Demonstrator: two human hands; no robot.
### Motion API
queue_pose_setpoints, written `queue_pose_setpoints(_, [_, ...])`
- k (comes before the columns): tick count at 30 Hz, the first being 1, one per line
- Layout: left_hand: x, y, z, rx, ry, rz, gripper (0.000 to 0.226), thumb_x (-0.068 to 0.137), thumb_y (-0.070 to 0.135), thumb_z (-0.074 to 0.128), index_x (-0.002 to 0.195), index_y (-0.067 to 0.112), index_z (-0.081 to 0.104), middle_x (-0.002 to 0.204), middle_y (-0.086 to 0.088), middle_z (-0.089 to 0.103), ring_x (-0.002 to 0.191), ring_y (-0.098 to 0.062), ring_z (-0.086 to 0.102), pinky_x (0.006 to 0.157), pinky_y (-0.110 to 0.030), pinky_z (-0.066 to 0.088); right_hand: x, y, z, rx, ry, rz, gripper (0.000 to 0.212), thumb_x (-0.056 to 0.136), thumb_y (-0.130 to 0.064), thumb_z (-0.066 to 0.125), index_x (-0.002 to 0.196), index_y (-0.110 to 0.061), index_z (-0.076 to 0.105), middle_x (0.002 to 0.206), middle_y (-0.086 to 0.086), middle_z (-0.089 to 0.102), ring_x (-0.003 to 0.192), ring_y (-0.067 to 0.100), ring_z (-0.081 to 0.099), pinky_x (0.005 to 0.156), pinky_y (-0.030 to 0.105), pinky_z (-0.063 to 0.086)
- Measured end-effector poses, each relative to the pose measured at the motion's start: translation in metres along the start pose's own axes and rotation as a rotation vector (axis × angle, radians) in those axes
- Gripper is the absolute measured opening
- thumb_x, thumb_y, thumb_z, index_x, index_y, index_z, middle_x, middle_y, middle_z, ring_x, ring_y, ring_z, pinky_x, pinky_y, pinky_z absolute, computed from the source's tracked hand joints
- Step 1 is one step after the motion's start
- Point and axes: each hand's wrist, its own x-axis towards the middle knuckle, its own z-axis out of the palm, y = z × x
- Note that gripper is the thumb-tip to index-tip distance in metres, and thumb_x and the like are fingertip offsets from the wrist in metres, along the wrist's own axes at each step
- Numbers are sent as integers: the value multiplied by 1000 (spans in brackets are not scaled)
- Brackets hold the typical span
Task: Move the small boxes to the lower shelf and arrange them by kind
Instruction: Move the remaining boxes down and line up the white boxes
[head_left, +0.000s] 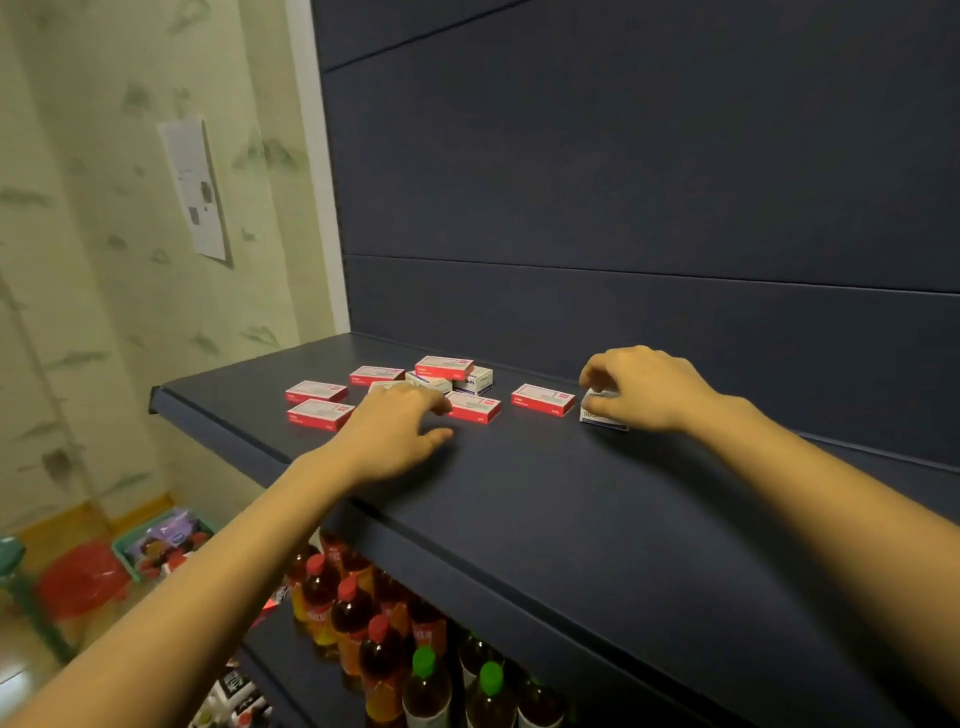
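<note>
- Right hand (644, 389) pinches a white box (602, 415) on the dark shelf (519, 493); left hand (395, 431) hangs loose-fingered, holding nothing I see.
- Red boxes (543, 399) lie nearby; they look light, stiff card, so I'd grip the long sides.

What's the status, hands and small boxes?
Right hand grips small white cardboard box. Left hand open among flat red cardboard boxes. Dark blue shelf, path unobstructed.

Obscured and illegible items
The right hand (644, 389) covers part of a white box (602, 418); the left hand (395, 436) hides part of a pale box (384, 385). Box print unreadable. Bottles (353, 618) cut by shelf (519, 519) and lower edge.
</note>
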Motion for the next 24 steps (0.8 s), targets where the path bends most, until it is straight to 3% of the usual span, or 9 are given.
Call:
queue_pose_setpoints(5, [49, -23, 16, 40, -124, 93, 46, 88, 29, 55, 131, 15, 46, 137, -5, 51, 123, -24, 48, 101, -34, 39, 18, 3, 7, -41, -31, 70, 39, 88, -45, 53, 120, -23, 54, 122, -3, 58, 110, 19, 53, 74, 30, 41])
queue_pose_setpoints(14, [99, -58, 29, 42, -296, 257, 42, 88, 38, 54, 125, 18, 49, 131, -3, 51, 118, -22, 47, 100, -39, 40, 45, -14, 27, -30, -75, 188, 46, 85, -50, 55, 122, -23, 54, 122, -3, 58, 111, 18, 51, 78, 30, 41])
queue_pose_setpoints(17, [99, -66, 27, 34, -253, 295, 39, 86, 45, 54, 117, 21, 49, 124, 0, 53, 108, -20, 49, 89, -34, 42, 53, -24, 35, -112, -107, 181, 53, 85, -53, 53, 127, -20, 51, 128, 1, 55, 116, 22, 47, 89, 35, 40])
queue_pose_setpoints(24, [82, -79, 5, -92, 106, 406, 43, 84, 48, 56, 121, 27, 48, 122, 7, 52, 107, -18, 53, 80, -31, 40, 70, -40, 51, -282, -225, 221, 51, 90, -52, 43, 124, -15, 51, 128, 5, 55, 118, 24, 44, 101, 36, 29])
